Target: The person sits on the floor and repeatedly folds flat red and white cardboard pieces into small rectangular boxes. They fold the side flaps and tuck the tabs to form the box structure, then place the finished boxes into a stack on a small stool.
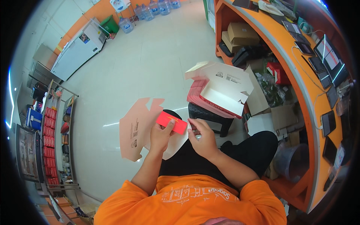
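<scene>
A partly folded cardboard box blank (pixel 137 127) lies across my lap, pale on its broad side with small dark print. Near its right end is a bright red panel (pixel 178 124); I cannot tell whether it is part of the blank or a separate card. My left hand (pixel 162 135) grips the blank there, thumb pressed on the red surface. Fingers of my right hand (pixel 202 138) pinch a narrow white flap (pixel 189 125) beside the red panel. To the right, a stack of flat box blanks (pixel 198 92) sits on a black stool (pixel 210 118), topped by a partly opened white box (pixel 225 90).
An orange counter (pixel 300 78) curves along the right, with phones and tablets on top and cartons (pixel 243 33) on its shelf. A rack of red boxes (pixel 49 142) stands left. Farther off are a white chest freezer (pixel 78 50) and several water jugs (pixel 148 13).
</scene>
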